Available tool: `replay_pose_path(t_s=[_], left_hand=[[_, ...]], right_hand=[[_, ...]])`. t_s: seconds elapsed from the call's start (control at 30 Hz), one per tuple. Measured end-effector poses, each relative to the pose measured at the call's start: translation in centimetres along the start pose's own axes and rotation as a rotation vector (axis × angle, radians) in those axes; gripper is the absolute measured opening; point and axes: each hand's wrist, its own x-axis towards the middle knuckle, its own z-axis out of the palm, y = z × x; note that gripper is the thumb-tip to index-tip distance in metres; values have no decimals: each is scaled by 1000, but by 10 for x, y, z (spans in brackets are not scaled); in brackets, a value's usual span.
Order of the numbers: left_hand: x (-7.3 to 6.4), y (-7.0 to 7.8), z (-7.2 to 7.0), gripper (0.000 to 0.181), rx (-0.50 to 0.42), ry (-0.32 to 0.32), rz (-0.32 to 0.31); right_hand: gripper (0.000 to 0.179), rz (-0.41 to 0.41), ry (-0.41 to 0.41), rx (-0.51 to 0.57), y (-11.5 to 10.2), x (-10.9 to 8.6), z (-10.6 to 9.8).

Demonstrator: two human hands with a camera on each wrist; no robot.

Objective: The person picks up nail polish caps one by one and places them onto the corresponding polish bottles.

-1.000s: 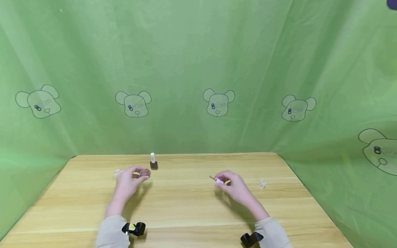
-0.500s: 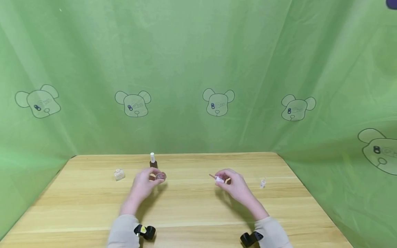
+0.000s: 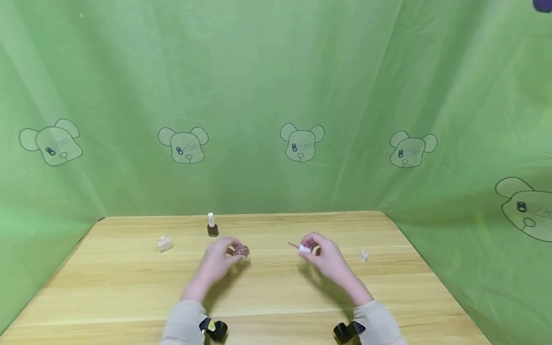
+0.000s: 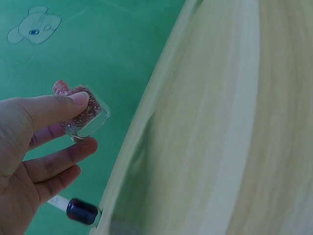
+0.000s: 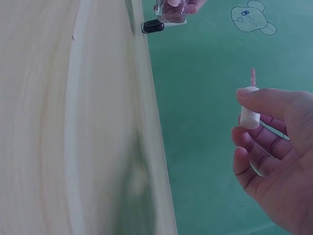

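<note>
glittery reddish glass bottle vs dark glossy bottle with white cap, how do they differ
The glittery reddish glass bottle is uncapped; the dark glossy bottle is white-capped. The left hand holds the first tilted; the second stands upright on the wooden table. The first looks glittery, the second dark.

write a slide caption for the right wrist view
White cap in right hand's grip, pinkish brush exposed, bottle at top edge.
</note>
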Motion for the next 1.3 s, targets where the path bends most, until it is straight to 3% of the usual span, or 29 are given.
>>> replay_pose_path(t_s=[0.27, 0.63, 1.3], left_hand=[[0, 11, 11, 19, 15, -41, 83], [-3, 24, 23, 18, 36, -104, 108], [-6, 38, 39, 16, 86, -80, 161]], right_hand=[[20, -56, 21, -21, -4, -1, 2], [18, -112, 18, -41, -10, -2, 4], [18, -150, -34, -75, -23, -4, 6]])
